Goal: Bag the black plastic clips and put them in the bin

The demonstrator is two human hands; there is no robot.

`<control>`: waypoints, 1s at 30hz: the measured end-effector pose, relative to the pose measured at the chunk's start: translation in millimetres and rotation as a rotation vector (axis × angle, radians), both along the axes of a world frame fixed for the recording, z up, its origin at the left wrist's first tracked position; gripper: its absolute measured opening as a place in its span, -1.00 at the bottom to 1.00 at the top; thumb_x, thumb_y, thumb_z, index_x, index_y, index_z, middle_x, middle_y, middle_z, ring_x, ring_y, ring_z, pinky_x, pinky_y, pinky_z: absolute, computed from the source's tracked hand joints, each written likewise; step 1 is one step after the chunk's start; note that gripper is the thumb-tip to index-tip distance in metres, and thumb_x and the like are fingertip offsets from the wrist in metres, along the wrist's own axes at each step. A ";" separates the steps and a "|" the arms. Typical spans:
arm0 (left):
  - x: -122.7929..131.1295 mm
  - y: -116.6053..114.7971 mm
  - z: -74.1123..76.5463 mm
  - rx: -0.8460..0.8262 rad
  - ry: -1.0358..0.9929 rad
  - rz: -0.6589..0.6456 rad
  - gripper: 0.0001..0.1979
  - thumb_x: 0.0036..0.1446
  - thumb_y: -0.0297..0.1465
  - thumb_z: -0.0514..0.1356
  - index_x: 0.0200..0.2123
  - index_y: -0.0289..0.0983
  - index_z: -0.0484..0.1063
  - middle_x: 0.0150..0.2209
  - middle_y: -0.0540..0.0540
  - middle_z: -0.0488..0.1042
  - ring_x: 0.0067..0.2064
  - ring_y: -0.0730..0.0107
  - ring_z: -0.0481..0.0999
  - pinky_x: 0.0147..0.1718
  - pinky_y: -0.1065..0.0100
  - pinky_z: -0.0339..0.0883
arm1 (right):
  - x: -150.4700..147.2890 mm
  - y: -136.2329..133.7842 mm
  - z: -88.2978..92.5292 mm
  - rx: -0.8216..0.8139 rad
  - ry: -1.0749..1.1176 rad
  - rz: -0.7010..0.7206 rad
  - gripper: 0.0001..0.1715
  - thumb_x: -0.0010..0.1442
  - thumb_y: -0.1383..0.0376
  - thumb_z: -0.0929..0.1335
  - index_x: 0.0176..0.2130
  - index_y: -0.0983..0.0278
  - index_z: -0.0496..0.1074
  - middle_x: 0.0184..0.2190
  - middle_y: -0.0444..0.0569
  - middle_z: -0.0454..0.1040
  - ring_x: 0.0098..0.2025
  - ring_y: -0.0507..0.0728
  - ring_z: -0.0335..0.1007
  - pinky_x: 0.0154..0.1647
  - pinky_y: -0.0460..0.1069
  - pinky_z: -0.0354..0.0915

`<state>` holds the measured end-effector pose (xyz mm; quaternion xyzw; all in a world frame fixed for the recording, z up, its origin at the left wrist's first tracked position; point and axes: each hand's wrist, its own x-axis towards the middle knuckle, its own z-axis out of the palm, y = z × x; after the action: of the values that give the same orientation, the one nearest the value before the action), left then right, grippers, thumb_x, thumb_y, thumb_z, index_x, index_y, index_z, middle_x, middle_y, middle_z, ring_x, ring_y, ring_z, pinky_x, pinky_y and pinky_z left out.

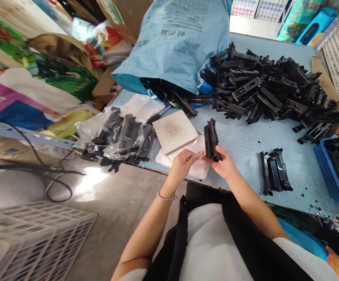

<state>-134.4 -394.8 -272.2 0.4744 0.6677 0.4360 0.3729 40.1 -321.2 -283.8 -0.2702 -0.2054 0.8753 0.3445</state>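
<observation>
My right hand [224,164] grips the lower end of a long black plastic part [211,139], which stands nearly upright above the table's near edge. My left hand [182,163] pinches the top of a clear plastic bag [195,166] that lies on a stack of such bags just left of the part. A bead bracelet circles my left wrist. A square grey-white pad [173,130] rests behind the bags.
A big heap of black parts [270,89] spills from a blue sack [178,43] across the light blue table [245,136]. Three parts [275,171] lie at right, beside a blue crate [338,171]. Bagged parts [122,136] pile at left. White crate [31,242] on the floor.
</observation>
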 end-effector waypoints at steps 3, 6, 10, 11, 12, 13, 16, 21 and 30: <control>1.7 4.0 -3.7 -0.064 -0.198 0.043 -0.74 0.07 -0.17 0.30 -0.45 -0.25 0.52 -0.50 0.02 0.39 -0.44 0.46 0.33 -0.41 0.38 0.21 | 17.2 9.8 10.2 0.043 -0.011 -0.092 -0.68 0.04 0.07 0.53 -0.27 0.21 0.56 -0.31 -0.09 0.66 -0.05 0.24 0.60 0.17 0.15 0.45; 13.9 9.5 -10.4 -0.103 -0.382 0.068 -0.71 -0.02 -0.15 0.37 -0.45 -0.26 0.51 -0.55 0.06 0.32 -0.53 0.52 0.22 -0.54 0.42 0.10 | 33.1 0.5 19.5 0.089 -0.079 0.010 -0.61 0.03 0.05 0.54 -0.20 0.19 0.56 -0.23 -0.07 0.66 -0.01 0.28 0.58 0.07 0.19 0.47; 28.0 12.6 -12.6 -0.026 -0.381 0.038 -0.77 -0.02 -0.22 0.37 -0.49 -0.27 0.54 -0.42 -0.02 0.42 -0.47 0.51 0.33 -0.51 0.43 0.25 | 27.0 -18.4 14.9 0.159 -0.241 0.068 -0.56 -0.03 0.08 0.57 -0.19 0.23 0.55 -0.28 -0.07 0.63 -0.17 0.18 0.57 -0.14 0.04 0.45; 27.3 11.3 -11.4 -0.001 -0.371 0.052 -0.79 0.00 -0.24 0.36 -0.48 -0.28 0.54 -0.38 -0.04 0.44 -0.44 0.50 0.38 -0.47 0.42 0.33 | 24.4 -19.2 11.8 0.163 -0.270 0.026 -0.55 -0.05 0.08 0.58 -0.20 0.23 0.54 -0.30 -0.09 0.62 -0.20 0.16 0.55 -0.17 0.02 0.43; 24.9 9.1 -9.8 0.028 -0.364 0.080 -0.79 0.01 -0.25 0.36 -0.46 -0.28 0.53 -0.35 -0.05 0.47 -0.42 0.48 0.42 -0.43 0.41 0.38 | 23.2 -18.1 8.6 0.160 -0.292 -0.020 -0.55 -0.07 0.08 0.59 -0.21 0.22 0.53 -0.32 -0.12 0.61 -0.23 0.14 0.54 -0.19 0.01 0.42; 21.2 6.0 -8.0 0.063 -0.347 0.115 -0.80 0.03 -0.26 0.35 -0.44 -0.28 0.51 -0.32 -0.06 0.49 -0.40 0.47 0.46 -0.40 0.39 0.43 | 23.8 -15.7 5.9 0.152 -0.307 -0.062 -0.55 -0.08 0.07 0.59 -0.23 0.21 0.53 -0.34 -0.13 0.60 -0.24 0.14 0.54 -0.20 0.00 0.42; 10.3 -4.8 -4.7 0.202 -0.126 0.155 -0.89 0.11 -0.35 0.30 -0.37 -0.27 0.46 -0.18 -0.11 0.54 -0.33 0.42 0.53 -0.31 0.33 0.52 | 33.5 -7.0 2.0 0.131 -0.350 -0.115 -0.56 -0.07 0.04 0.58 -0.25 0.20 0.52 -0.34 -0.13 0.61 -0.26 0.14 0.53 -0.20 0.02 0.43; 12.7 -10.2 -10.1 0.259 0.475 -0.123 -0.63 0.17 -0.63 0.02 -0.16 -0.25 0.59 0.01 -0.24 0.56 -0.01 0.15 0.58 -0.01 0.11 0.52 | 54.6 -11.0 10.7 0.157 -0.408 -0.105 -0.57 -0.03 0.01 0.56 -0.22 0.18 0.54 -0.31 -0.08 0.62 -0.21 0.19 0.55 -0.18 0.05 0.45; 28.9 -1.1 -5.1 0.280 0.328 -0.198 -0.46 0.22 -0.58 0.08 0.25 -0.23 0.40 0.21 -0.28 0.44 -0.22 0.43 0.61 -0.15 0.32 0.58 | 112.9 -74.9 38.0 0.037 -0.231 0.300 -0.48 0.10 -0.10 0.46 -0.25 0.30 0.55 -0.39 0.07 0.60 -0.58 0.06 0.38 -0.63 -0.06 0.18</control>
<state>-105.6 -395.9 -277.3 0.6492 0.6026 0.4027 0.2307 153.0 -396.1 -245.8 -0.3288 -0.2977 0.8761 0.1891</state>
